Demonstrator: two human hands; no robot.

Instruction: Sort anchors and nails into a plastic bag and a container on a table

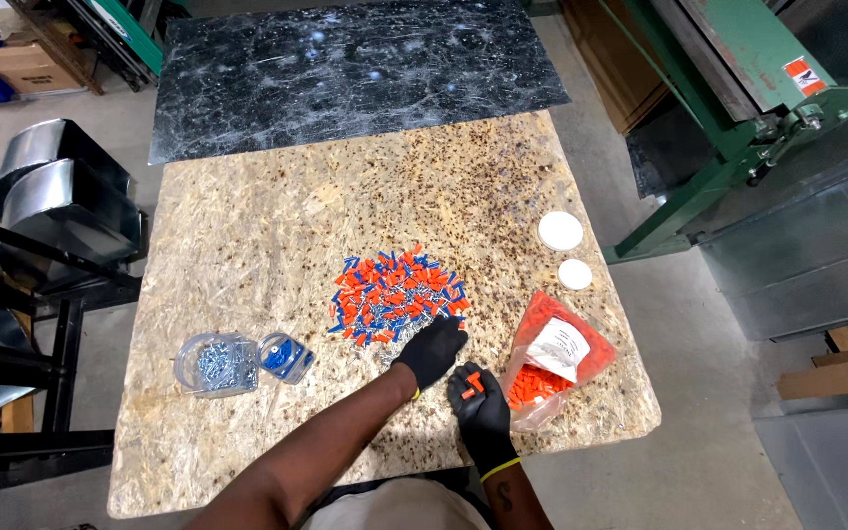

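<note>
Left hand (431, 351), black-gloved, reaches across to the near edge of the mixed pile of orange and blue wire connectors (397, 294), fingers curled down onto the pile's near-right fringe. Whether it has pinched a piece I cannot tell; the fingertips are hidden under the glove knuckles.

Right hand (481, 400), also black-gloved, lies palm up just beside and nearer the near edge of the tabletop (247, 216), fingers loosely cupped around a few orange connectors (472, 385); two or three, too small to count surely.

Key relation: the pile lies straight beyond the left fingers, toward the far edge, touching them. The left hand is the nearer one; the right sits just behind it, apart from the pile. Pile's long axis runs roughly left-right across the tabletop middle. Single connectors point every way.

Counts:
- pile: one, dozens of pieces, not countable
- clear bag of orange connectors (554, 361): one, near the right edge, just right of the right hand, white label on top
- white round lids (560, 231): two, near the right edge, the larger farther, the smaller (575, 274) nearer
- clear jar of metal screws (218, 363): one, near the left edge, lying on its side
- small jar of blue pieces (285, 356): one, touching the screw jar's right side
</note>
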